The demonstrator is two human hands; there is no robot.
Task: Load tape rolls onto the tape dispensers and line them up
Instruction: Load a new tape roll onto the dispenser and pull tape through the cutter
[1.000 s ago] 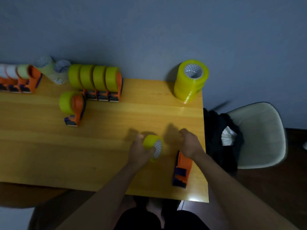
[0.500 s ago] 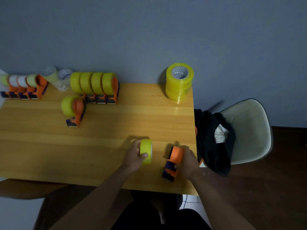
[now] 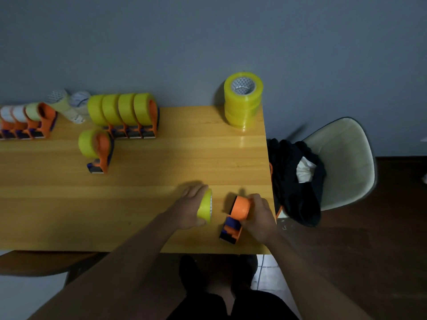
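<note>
Head view: a yellow tape roll (image 3: 206, 209) stands on edge near the front of the wooden tabletop (image 3: 161, 162), held in the left hand (image 3: 190, 207), whose fingers curve over the top of the roll while the thumb lies under its near side. Just to its right, at 3 o'clock and not touching it, the right hand (image 3: 258, 215) grips the round orange head of an unloaded tape dispenser (image 3: 235, 215); the dispenser's dark blue and orange base points toward the tabletop's front edge.

At 10 o'clock from the roll, well apart, a loaded orange dispenser (image 3: 98, 150) stands alone with a yellow roll on it. Behind that one, at the wall side, a row of four yellow-loaded dispensers (image 3: 126, 114) sits packed side by side. Farther toward 9 o'clock, at the frame's left edge, another row of dispensers (image 3: 25, 122) carries paler rolls, and two loose pale rolls (image 3: 68, 103) lie between the two rows.

At 1 o'clock from the hands, in the far right corner of the tabletop, a stack of yellow tape rolls (image 3: 242, 100) rises against the grey wall. Beyond the tabletop's right edge, a cream chair (image 3: 346, 158) holds dark clothing (image 3: 293, 181).
</note>
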